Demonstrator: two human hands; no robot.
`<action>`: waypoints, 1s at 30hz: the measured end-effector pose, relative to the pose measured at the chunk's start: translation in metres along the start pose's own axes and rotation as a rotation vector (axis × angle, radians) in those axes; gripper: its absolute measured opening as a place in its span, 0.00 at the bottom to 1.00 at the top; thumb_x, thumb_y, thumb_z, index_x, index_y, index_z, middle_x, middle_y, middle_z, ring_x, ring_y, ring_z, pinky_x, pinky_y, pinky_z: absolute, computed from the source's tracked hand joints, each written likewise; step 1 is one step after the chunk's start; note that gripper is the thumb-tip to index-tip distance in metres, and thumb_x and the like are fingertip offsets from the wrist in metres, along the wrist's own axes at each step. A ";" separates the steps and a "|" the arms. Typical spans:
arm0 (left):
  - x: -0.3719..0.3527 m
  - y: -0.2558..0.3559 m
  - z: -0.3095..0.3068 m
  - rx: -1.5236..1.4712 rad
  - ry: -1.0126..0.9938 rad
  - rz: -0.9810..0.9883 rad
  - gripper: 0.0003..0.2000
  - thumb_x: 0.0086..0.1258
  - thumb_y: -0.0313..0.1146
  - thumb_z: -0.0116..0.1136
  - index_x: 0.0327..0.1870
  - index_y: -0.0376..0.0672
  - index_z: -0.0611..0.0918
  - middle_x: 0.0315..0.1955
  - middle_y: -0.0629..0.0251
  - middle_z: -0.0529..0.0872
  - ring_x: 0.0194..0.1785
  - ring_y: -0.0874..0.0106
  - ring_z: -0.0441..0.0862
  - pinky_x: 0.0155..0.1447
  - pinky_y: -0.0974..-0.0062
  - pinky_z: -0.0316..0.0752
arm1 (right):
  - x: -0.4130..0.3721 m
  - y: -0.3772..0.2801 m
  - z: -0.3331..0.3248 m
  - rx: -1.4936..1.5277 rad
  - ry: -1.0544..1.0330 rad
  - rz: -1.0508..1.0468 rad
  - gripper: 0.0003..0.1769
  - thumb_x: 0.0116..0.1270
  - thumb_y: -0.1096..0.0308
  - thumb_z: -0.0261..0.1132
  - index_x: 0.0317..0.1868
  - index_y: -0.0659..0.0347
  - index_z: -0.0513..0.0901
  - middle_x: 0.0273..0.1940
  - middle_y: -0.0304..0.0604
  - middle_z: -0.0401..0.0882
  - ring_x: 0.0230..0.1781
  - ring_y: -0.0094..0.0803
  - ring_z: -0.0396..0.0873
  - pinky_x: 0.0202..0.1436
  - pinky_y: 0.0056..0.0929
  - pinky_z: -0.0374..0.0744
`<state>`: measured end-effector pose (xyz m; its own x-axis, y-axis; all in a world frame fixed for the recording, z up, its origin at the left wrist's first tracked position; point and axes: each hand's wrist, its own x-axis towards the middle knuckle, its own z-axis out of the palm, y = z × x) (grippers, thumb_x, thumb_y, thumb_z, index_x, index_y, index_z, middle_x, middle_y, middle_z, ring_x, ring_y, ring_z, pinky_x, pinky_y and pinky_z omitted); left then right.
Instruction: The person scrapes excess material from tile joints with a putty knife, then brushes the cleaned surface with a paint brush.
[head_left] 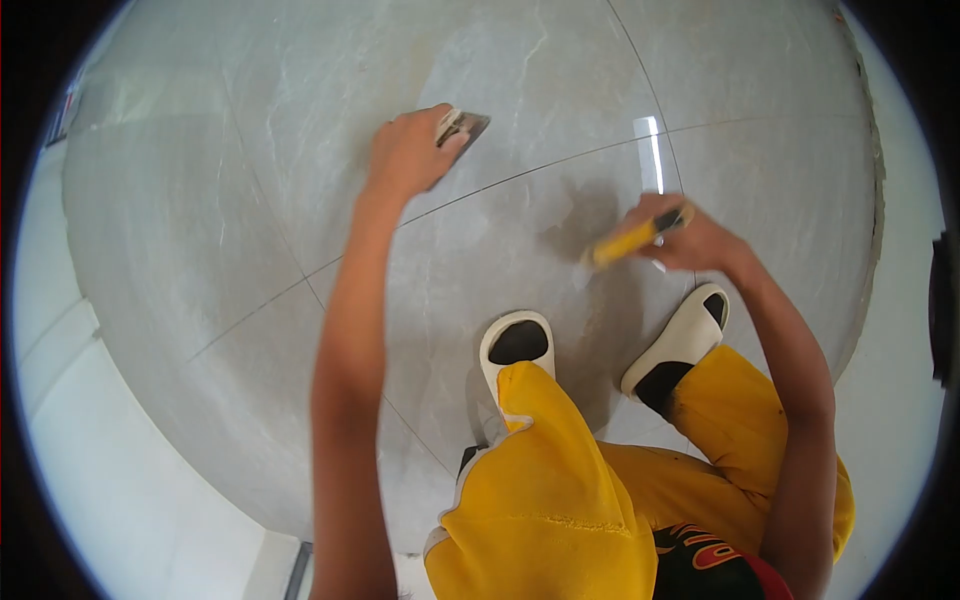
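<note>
My left hand (408, 152) is closed round a flat metal scraper (470, 128) with a pale handle, above the grey floor tiles (480, 240) near a dark joint line. To the right, my right hand (690, 235) grips a yellow and black tool (626, 242), which looks like a utility knife. Its pale tip points down and left over a tile and is blurred. The fingers of my right hand are partly hidden behind the tool.
My feet in cream slippers, one slipper (519, 345) in the centre and another slipper (678, 343) to the right, rest on the tiles. A white wall (120, 450) borders the floor at the left. A rough tile edge (878, 190) runs along the right.
</note>
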<state>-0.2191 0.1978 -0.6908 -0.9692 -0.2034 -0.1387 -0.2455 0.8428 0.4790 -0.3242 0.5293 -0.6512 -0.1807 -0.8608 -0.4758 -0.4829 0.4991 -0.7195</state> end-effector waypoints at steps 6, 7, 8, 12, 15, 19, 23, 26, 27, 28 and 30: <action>0.025 0.041 0.015 0.114 -0.322 0.414 0.08 0.65 0.39 0.59 0.37 0.45 0.80 0.28 0.60 0.85 0.33 0.58 0.82 0.37 0.62 0.74 | -0.029 0.028 -0.039 0.046 0.495 0.235 0.17 0.59 0.74 0.69 0.50 0.56 0.83 0.47 0.43 0.83 0.48 0.34 0.80 0.53 0.35 0.80; 0.025 0.038 0.016 0.147 -0.359 0.443 0.08 0.65 0.37 0.59 0.37 0.44 0.79 0.27 0.61 0.84 0.31 0.58 0.81 0.36 0.62 0.74 | -0.038 0.032 -0.041 0.046 0.506 0.250 0.17 0.59 0.74 0.69 0.50 0.56 0.83 0.47 0.43 0.83 0.48 0.33 0.80 0.54 0.34 0.80; 0.023 0.037 0.015 0.136 -0.372 0.447 0.08 0.64 0.37 0.60 0.36 0.44 0.79 0.27 0.60 0.84 0.31 0.57 0.81 0.36 0.62 0.73 | -0.047 0.034 -0.043 0.049 0.519 0.265 0.16 0.60 0.72 0.69 0.50 0.56 0.83 0.48 0.42 0.83 0.48 0.34 0.81 0.55 0.34 0.80; 0.006 0.032 0.018 0.130 -0.325 0.432 0.08 0.64 0.37 0.61 0.35 0.43 0.78 0.25 0.58 0.83 0.30 0.56 0.80 0.33 0.63 0.73 | -0.072 0.052 -0.049 0.068 0.582 0.332 0.16 0.62 0.69 0.68 0.51 0.57 0.83 0.49 0.42 0.82 0.49 0.36 0.81 0.56 0.33 0.79; -0.001 0.041 0.021 0.186 -0.311 0.421 0.08 0.63 0.36 0.62 0.34 0.42 0.78 0.25 0.59 0.82 0.29 0.58 0.80 0.32 0.66 0.72 | -0.085 0.055 -0.035 0.121 0.577 0.355 0.17 0.63 0.69 0.67 0.52 0.58 0.81 0.49 0.42 0.82 0.49 0.37 0.80 0.56 0.33 0.78; 0.002 0.052 -0.012 0.126 -0.163 0.330 0.08 0.64 0.35 0.61 0.33 0.41 0.77 0.23 0.59 0.81 0.25 0.59 0.79 0.29 0.68 0.71 | -0.073 0.043 0.005 0.261 0.384 0.363 0.19 0.63 0.66 0.66 0.55 0.58 0.79 0.49 0.45 0.81 0.48 0.37 0.80 0.53 0.36 0.78; 0.011 0.048 -0.028 0.023 -0.151 0.074 0.10 0.65 0.36 0.61 0.30 0.39 0.76 0.20 0.55 0.80 0.23 0.57 0.77 0.29 0.69 0.71 | 0.000 0.010 0.032 -0.105 -0.094 0.132 0.19 0.50 0.61 0.75 0.40 0.62 0.84 0.37 0.46 0.82 0.39 0.36 0.81 0.45 0.34 0.77; 0.012 0.048 -0.025 0.003 -0.156 0.021 0.12 0.66 0.37 0.60 0.29 0.37 0.75 0.19 0.54 0.79 0.21 0.59 0.76 0.28 0.70 0.71 | 0.073 0.026 -0.025 -0.102 0.262 0.138 0.21 0.51 0.54 0.71 0.33 0.66 0.85 0.23 0.48 0.81 0.23 0.39 0.80 0.30 0.37 0.77; 0.010 0.048 -0.023 0.015 -0.155 0.048 0.12 0.66 0.36 0.60 0.30 0.36 0.76 0.19 0.54 0.79 0.21 0.63 0.77 0.28 0.71 0.72 | 0.092 0.032 -0.053 -0.202 0.480 0.112 0.22 0.51 0.53 0.71 0.32 0.67 0.85 0.22 0.48 0.80 0.21 0.40 0.79 0.28 0.36 0.76; 0.011 0.049 -0.020 0.025 -0.142 0.077 0.12 0.66 0.36 0.60 0.31 0.35 0.76 0.19 0.54 0.79 0.20 0.67 0.77 0.29 0.72 0.72 | 0.116 0.046 -0.073 -0.398 0.712 0.093 0.22 0.52 0.52 0.70 0.31 0.66 0.85 0.20 0.49 0.79 0.20 0.42 0.79 0.28 0.37 0.77; 0.011 0.056 -0.013 0.025 -0.158 0.101 0.13 0.66 0.36 0.61 0.32 0.34 0.76 0.19 0.54 0.79 0.21 0.67 0.77 0.29 0.72 0.72 | 0.116 0.031 -0.135 -0.528 0.651 0.249 0.19 0.57 0.56 0.66 0.46 0.56 0.81 0.38 0.54 0.82 0.40 0.47 0.81 0.42 0.41 0.79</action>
<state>-0.2440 0.2366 -0.6542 -0.9733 -0.0376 -0.2266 -0.1444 0.8675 0.4761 -0.4752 0.4312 -0.6603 -0.7094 -0.6992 -0.0888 -0.6688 0.7075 -0.2284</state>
